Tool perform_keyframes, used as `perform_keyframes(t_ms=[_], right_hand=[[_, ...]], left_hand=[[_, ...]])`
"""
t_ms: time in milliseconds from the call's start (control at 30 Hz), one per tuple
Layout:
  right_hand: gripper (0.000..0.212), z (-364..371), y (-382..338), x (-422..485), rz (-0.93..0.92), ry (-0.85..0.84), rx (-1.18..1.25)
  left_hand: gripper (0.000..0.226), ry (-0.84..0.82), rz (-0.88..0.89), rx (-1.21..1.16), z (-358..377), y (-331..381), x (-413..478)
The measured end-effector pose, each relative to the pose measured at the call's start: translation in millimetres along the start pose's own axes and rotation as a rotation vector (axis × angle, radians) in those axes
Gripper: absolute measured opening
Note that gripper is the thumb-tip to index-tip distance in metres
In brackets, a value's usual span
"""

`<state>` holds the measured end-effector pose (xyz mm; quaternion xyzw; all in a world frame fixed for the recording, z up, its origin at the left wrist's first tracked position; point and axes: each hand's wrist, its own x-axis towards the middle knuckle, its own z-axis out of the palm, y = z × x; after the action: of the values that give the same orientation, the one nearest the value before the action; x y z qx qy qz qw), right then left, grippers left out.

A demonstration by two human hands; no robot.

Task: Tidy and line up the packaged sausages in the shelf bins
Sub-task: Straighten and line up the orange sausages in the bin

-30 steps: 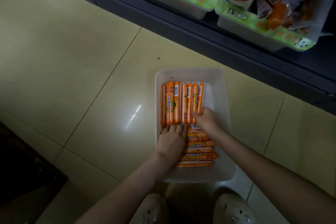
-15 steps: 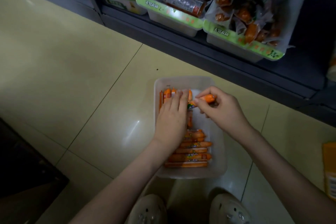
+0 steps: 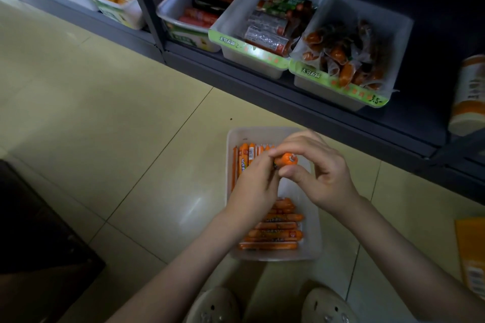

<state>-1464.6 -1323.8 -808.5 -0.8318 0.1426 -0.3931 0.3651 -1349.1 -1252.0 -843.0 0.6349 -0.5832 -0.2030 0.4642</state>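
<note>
A white plastic bin [image 3: 312,238] lies on the floor tiles in front of me. Orange packaged sausages stand lengthwise in a row [image 3: 244,157] at its far end, and several more lie crosswise in a stack [image 3: 273,228] at its near end. My right hand [image 3: 317,173] pinches one orange sausage [image 3: 287,159] between thumb and fingers, lifted above the bin with its end facing me. My left hand [image 3: 258,186] lies over the lengthwise row with its fingertips up against the lifted sausage.
A dark shelf [image 3: 288,102] runs across the back with white bins of other packaged sausages [image 3: 265,26] and snacks [image 3: 346,57]. A can [image 3: 467,94] stands at far right, an orange box [image 3: 472,257] lies on the floor at right. My shoes [image 3: 328,307] are below the bin.
My right hand picked one sausage out of the bin and raised it. My left hand slid from the crosswise stack up to the lengthwise row. The camera tilted up, showing more shelf.
</note>
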Motion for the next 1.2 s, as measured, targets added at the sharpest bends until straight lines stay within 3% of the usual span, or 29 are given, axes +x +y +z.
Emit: perform_keyframes(t_ms=[200, 300, 400, 533, 667, 700, 767, 867, 1000, 1133, 1200], right_hand=[[0.025, 2, 8, -4, 0.104, 0.009, -0.010], [0.033, 3, 14, -8, 0.277, 0.006, 0.034], [0.040, -3, 12, -8, 0.402, -0.101, 0.121], [0.043, -7, 13, -6, 0.343, -0.161, 0.101], [0.029, -3, 16, -5, 0.195, -0.090, 0.013], [0.028, -1, 16, -6, 0.195, -0.054, 0.004], [0.025, 1, 15, -7, 0.229, 0.022, -0.012], [0.020, -1, 12, -6, 0.268, 0.131, -0.041], [0.023, 2, 6, -4, 0.269, 0.203, -0.017], [0.035, 13, 4, -9, 0.155, 0.205, -0.022], [0.040, 12, 7, -11, -0.001, 0.162, -0.084]], left_hand=[[0.018, -0.051, -0.023, -0.105, -9, 3, 5], [0.014, -0.082, -0.206, -0.327, -11, 11, 7], [0.011, -0.061, -0.437, -0.597, -11, 20, 14], [0.027, -0.054, -0.782, -1.142, -17, 22, 29], [0.026, -0.064, -0.975, -1.385, -27, 24, 35], [0.029, -0.113, -1.001, -1.348, -28, 25, 34], [0.046, -0.221, -1.028, -1.021, -24, 18, 30], [0.082, -0.231, -0.816, -0.393, -16, 4, 20], [0.069, -0.132, -0.309, 0.017, -9, -1, 10], [0.027, -0.040, -0.174, 0.099, -6, 10, 9], [0.010, 0.016, -0.105, 0.119, -5, 11, 10]])
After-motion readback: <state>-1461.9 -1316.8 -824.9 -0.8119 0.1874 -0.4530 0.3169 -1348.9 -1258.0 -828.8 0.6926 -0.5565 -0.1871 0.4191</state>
